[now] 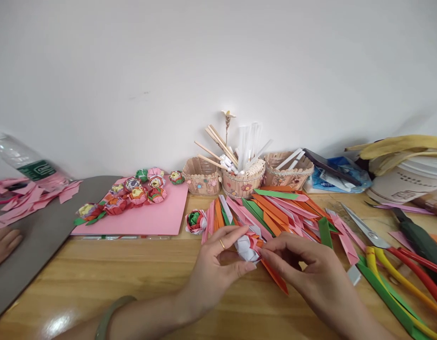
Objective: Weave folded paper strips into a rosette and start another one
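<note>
Centrally, the left hand (213, 264) and right hand (306, 257) pinch a white, pink and orange folded-paper flower (246, 248) between their fingers. Both slant inward from below.

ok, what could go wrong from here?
The paper flower, pinched between left hand and right hand, could crease or loosen if squeezed. The loose folded strips just beyond both hands might get knocked about. The scissors lie to the right hand's right; a careless reach could nick.
</note>
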`<state>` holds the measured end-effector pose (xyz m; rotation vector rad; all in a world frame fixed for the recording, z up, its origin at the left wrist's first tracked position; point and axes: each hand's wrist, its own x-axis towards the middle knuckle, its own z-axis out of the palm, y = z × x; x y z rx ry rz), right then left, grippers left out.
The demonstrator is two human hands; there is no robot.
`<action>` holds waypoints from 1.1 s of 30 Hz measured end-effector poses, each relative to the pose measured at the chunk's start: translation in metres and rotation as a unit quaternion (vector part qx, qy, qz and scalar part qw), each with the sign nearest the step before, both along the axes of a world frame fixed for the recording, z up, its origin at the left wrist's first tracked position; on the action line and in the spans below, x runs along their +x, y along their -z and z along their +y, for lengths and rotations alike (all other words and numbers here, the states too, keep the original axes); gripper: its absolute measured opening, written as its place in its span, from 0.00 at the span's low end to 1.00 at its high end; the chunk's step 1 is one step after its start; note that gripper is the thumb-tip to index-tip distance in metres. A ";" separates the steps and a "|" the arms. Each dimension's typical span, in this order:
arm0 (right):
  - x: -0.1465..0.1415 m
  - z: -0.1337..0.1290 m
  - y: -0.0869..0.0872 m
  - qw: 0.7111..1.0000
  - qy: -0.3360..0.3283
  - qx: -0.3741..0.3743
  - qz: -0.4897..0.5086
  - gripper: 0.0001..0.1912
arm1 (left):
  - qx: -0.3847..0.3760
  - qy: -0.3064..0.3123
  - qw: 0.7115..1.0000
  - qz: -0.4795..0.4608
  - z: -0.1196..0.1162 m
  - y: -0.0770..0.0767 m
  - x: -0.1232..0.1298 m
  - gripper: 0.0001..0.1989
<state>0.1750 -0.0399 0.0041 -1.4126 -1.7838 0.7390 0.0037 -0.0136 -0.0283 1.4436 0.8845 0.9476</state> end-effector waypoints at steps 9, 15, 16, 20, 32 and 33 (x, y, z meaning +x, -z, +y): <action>0.001 0.000 -0.001 0.999 -0.029 0.004 -0.015 0.10 | 0.035 0.003 0.999 0.024 -0.001 -0.002 -0.002 0.24; 0.006 0.009 -0.011 0.980 -0.052 -0.163 0.102 0.13 | 0.025 0.009 0.999 0.019 0.000 -0.001 -0.002 0.24; 0.008 0.010 -0.011 0.978 -0.055 -0.172 0.106 0.13 | 0.028 0.008 0.999 0.025 0.000 -0.002 -0.002 0.24; 0.010 0.013 -0.010 0.974 -0.064 -0.192 0.104 0.12 | 0.036 0.002 0.999 0.040 0.000 -0.003 -0.001 0.24; 0.014 0.012 -0.012 0.956 -0.143 -0.229 0.111 0.16 | -0.003 0.022 1.000 0.000 0.000 -0.002 -0.001 0.24; 0.014 0.011 -0.014 0.961 -0.140 -0.214 0.107 0.17 | -0.003 0.023 1.000 -0.005 0.000 -0.002 -0.001 0.24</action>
